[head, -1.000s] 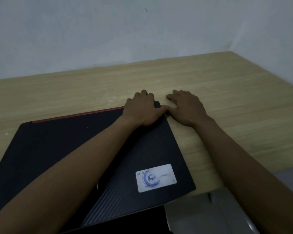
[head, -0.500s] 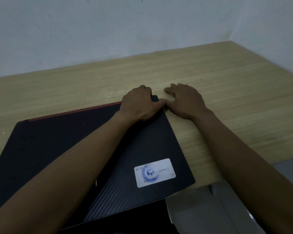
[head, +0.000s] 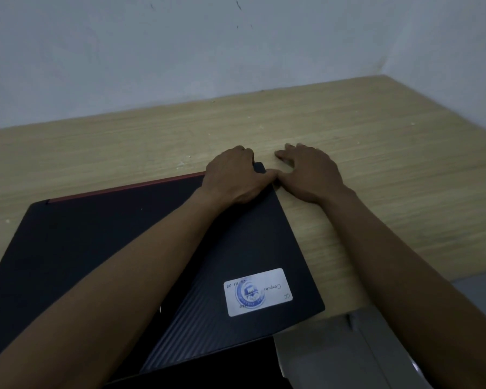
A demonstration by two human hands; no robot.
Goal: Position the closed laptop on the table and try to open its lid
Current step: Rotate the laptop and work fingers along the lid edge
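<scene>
Dim room; pale wall (head: 180,57), wood table (head: 376,153), grey floor (head: 334,355).

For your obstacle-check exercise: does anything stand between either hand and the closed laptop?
Nothing visible does. The left hand already lies on the laptop at its far right corner; the right hand rests on the table right beside that corner, thumb at its edge.

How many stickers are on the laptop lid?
1. A white sticker with a blue emblem sits near the lid's near right corner on the black laptop. The forearms cover part of the lid, so another could be hidden.
</scene>
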